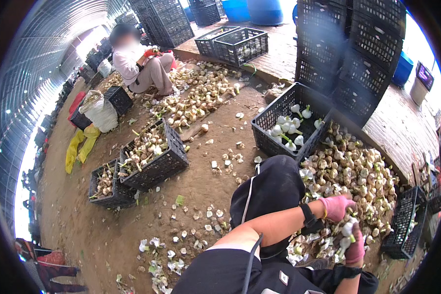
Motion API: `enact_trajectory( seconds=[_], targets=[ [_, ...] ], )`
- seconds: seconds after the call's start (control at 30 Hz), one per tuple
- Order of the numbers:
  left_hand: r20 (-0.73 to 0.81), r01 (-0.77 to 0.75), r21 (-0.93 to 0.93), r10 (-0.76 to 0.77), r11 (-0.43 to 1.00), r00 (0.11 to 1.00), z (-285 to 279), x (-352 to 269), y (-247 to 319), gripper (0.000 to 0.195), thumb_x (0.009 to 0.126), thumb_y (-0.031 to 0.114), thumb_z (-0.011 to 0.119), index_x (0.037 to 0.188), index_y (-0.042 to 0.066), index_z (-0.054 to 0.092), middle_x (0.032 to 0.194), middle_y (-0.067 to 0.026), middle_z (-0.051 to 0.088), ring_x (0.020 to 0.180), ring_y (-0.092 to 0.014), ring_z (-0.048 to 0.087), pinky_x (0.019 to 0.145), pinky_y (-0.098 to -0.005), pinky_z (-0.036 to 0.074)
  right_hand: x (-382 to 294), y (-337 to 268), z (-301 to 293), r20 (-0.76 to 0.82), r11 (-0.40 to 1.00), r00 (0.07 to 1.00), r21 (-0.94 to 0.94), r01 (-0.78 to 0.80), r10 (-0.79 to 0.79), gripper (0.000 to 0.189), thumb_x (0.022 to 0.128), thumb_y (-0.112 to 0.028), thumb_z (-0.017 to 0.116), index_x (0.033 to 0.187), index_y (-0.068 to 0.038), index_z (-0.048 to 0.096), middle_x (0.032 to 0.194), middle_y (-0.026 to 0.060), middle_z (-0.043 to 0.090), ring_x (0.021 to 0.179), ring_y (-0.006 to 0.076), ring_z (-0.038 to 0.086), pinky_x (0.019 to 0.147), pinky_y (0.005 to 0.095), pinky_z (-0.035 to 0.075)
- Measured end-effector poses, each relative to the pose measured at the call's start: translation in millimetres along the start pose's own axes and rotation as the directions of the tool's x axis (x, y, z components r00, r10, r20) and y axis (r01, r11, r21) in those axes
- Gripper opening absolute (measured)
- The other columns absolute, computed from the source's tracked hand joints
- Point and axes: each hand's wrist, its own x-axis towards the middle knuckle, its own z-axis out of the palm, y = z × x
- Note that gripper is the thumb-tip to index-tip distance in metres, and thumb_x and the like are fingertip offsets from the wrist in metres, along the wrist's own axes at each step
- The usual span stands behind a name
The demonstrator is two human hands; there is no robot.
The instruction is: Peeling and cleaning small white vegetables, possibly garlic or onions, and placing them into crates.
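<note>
My right hand [355, 247], in a pink glove with a dark, soiled palm side, holds peeled white garlic [348, 229] with pale green stem showing. Just above it is my left hand [335, 208], also pink-gloved, its fingers blurred; whether they grip anything is unclear. Both hands are over the near side of a heap of unpeeled garlic bulbs [356, 172]. Loose white skins [297, 250] lie below them. Beyond my bent knee [270, 187] stands a black plastic crate [266, 134] with several clean white bulbs [287, 126] inside.
Tall stacks of black crates [319, 47] rise behind the heap. Another crate [404, 224] stands at the right. Two garlic-filled crates [154, 171] tilt on the dirt floor at left. A seated person [128, 66] in red gloves is beside a second garlic heap [202, 95].
</note>
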Motion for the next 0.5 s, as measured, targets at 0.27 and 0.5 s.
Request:
enact_trajectory(
  seconds=[0.27, 0.5],
  targets=[
    [0.115, 0.125, -0.454, -0.081, 0.882, 0.990, 0, -3, 20, 0.033, 0.079, 0.026, 0.070, 0.103, 0.004, 0.063, 0.095, -0.0113, 0.067, 0.087, -0.021, 0.063, 0.079, -0.0334, 0.049, 3, -2, -19, -0.121, 0.996, 0.989, 0.014, 0.084, -0.082, 0.048, 0.090, -0.057, 0.051, 0.095, -0.011, 0.062, 0.066, -0.0004, 0.058, 0.049, 0.0137, 0.053, 0.042, 0.0267, 0.040],
    [0.080, 0.050, -0.374, -0.021, 0.926, 0.997, 3, -3, 20, 0.028, 0.082, 0.024, 0.065, 0.098, 0.001, 0.061, 0.092, -0.0152, 0.064, 0.086, -0.026, 0.062, 0.077, -0.0353, 0.048, 1, 4, -29, -0.202, 0.991, 0.971, -0.052, 0.119, -0.128, 0.053, 0.086, -0.063, 0.052, 0.085, -0.010, 0.060, 0.062, 0.0024, 0.057, 0.047, 0.0162, 0.054, 0.041, 0.0272, 0.042]
  ],
)
